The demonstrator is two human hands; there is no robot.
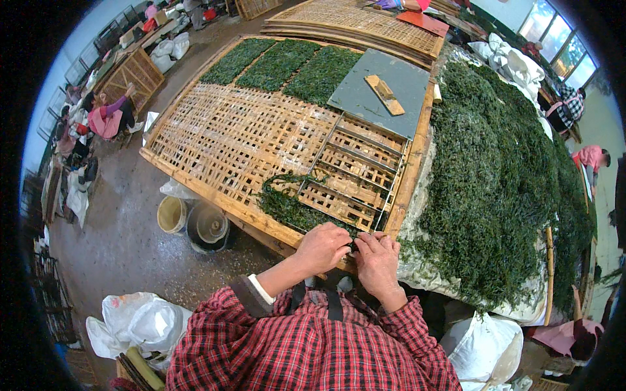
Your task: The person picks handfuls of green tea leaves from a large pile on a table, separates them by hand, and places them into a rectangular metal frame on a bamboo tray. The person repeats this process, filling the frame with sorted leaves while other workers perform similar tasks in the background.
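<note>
My left hand [325, 247] and my right hand [377, 264] meet at the near corner of a woven bamboo tray [234, 132]. Their fingertips pinch dark green seaweed, partly hidden by the fingers. A heap of seaweed strands [288, 203] lies beside the left hand and spills over the near end of a metal frame [359, 159] with crossbars. Bare bamboo weave shows through most of its compartments. Beyond it, a wooden float with a handle [384, 95] rests on a grey board [357, 78]. Three rectangular seaweed sheets [277, 61] lie along the tray's far side.
At right is a large seaweed pile [484, 185] on pale sheeting, with a bamboo pole [549, 273] nearby. Two buckets [208, 225] stand below the tray's left edge. Stacked trays [352, 24] lie beyond. White sacks [142, 322] sit behind; several people work around the room.
</note>
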